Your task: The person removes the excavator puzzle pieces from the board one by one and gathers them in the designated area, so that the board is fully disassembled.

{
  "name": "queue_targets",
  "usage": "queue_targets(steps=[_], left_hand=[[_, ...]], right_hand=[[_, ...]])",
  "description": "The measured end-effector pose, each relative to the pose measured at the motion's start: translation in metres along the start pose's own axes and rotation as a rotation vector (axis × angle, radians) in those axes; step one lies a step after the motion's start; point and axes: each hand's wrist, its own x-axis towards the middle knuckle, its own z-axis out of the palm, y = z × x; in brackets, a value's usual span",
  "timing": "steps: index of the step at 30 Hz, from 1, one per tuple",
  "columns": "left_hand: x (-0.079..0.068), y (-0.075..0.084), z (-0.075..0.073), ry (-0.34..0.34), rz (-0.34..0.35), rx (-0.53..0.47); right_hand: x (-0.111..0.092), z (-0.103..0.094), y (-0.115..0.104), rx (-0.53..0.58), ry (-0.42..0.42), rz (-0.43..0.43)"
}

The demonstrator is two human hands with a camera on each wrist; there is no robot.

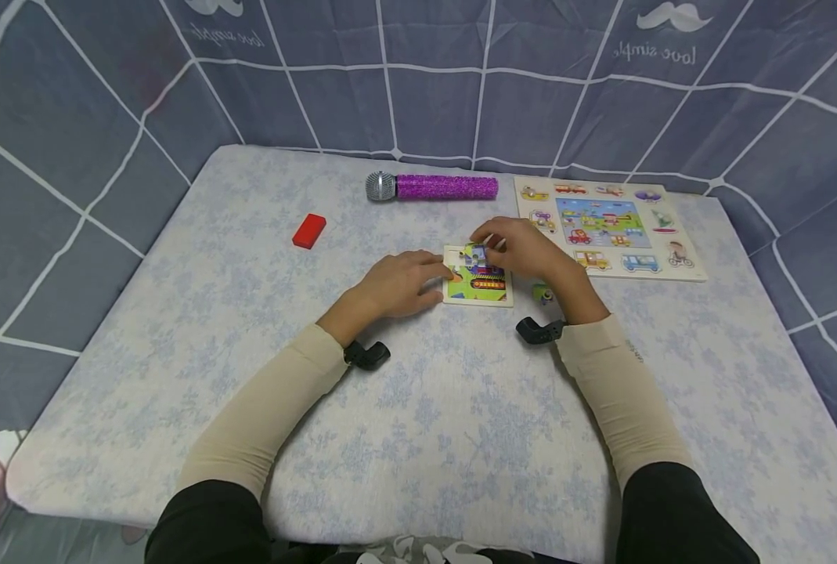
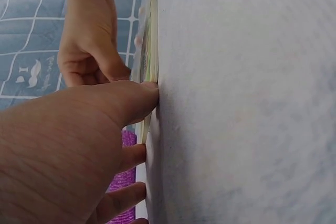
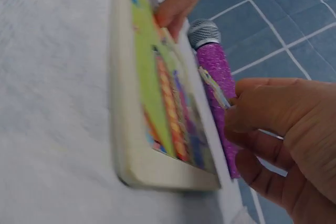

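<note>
A small framed jigsaw puzzle (image 1: 479,294) with a bright vehicle picture lies on the table between the hands. My left hand (image 1: 405,283) steadies its left side, the thumb and forefinger touching the frame near the corner. Over the puzzle's upper right part is my right hand (image 1: 524,247), pinching a thin puzzle piece (image 3: 212,85) between thumb and forefinger, raised off the board in the right wrist view. Another loose green puzzle piece (image 1: 542,294) lies on the table just right of the frame, partly hidden by the right wrist.
Behind the puzzle lies a purple glittery microphone (image 1: 446,187). A larger vehicle picture board (image 1: 672,270) sits at the back right, partly behind my right hand. To the left is a red block (image 1: 309,231). A grey-blue checked curtain (image 1: 432,102) hangs along the back edge.
</note>
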Motion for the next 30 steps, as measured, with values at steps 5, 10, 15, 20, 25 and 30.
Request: queue_targets(steps=[5,10,15,20,25,30], left_hand=[[0.002,0.002,0.002,0.002,0.016,0.001],[0.001,0.001,0.0,-0.005,0.001,0.006],[-0.001,0.0,-0.002,-0.005,-0.001,-0.017],[-0.001,-0.003,-0.001,0.002,-0.002,-0.015],[-0.001,-0.004,0.0,0.019,0.002,-0.015],[-0.001,-0.003,0.0,0.016,0.012,-0.025]], right_hand=[[-0.023,-0.015,0.008,-0.022,0.069,-0.003],[-0.063,-0.033,0.025,-0.061,0.157,-0.022],[-0.107,-0.039,0.04,-0.087,0.169,0.071],[-0.136,-0.039,0.05,-0.082,0.152,0.121],[-0.141,-0.035,0.058,-0.03,0.134,0.099],[-0.142,-0.031,0.063,-0.027,0.131,0.081]])
